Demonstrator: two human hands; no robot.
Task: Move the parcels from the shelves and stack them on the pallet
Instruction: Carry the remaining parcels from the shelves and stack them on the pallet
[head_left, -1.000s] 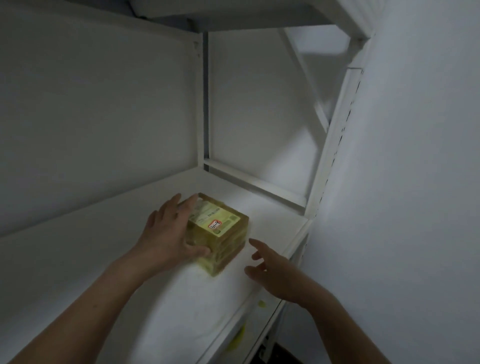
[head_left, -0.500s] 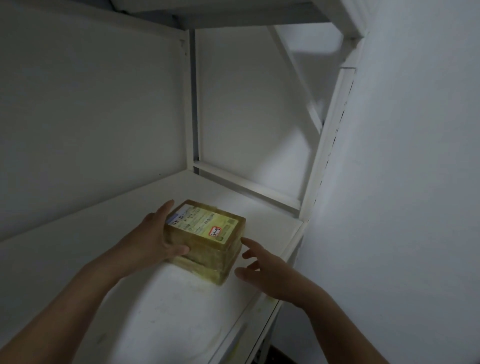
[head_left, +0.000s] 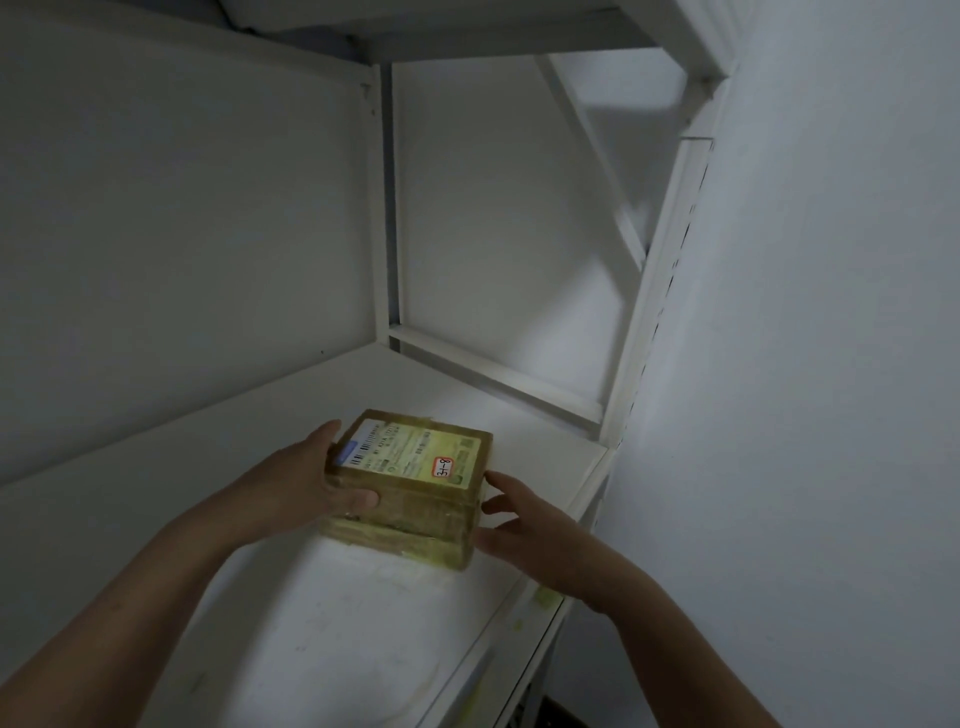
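A small brown cardboard parcel (head_left: 410, 488) with a shipping label and a red-edged sticker on top sits on the white shelf (head_left: 291, 623), near its right end. My left hand (head_left: 306, 483) grips the parcel's left side, thumb across the front face. My right hand (head_left: 519, 525) has its fingers spread and its fingertips rest against the parcel's right side. The pallet is out of view.
The shelf's white upright post (head_left: 654, 291) and a diagonal brace (head_left: 592, 161) stand at the right end. A white wall (head_left: 831, 364) runs close along the right. Another shelf board (head_left: 467, 31) hangs overhead. A back panel (head_left: 182, 234) closes the left.
The parcel has been turned and slid toward me along the shelf by my left hand. My right hand has closed in from beside it until its fingertips touch the right side.
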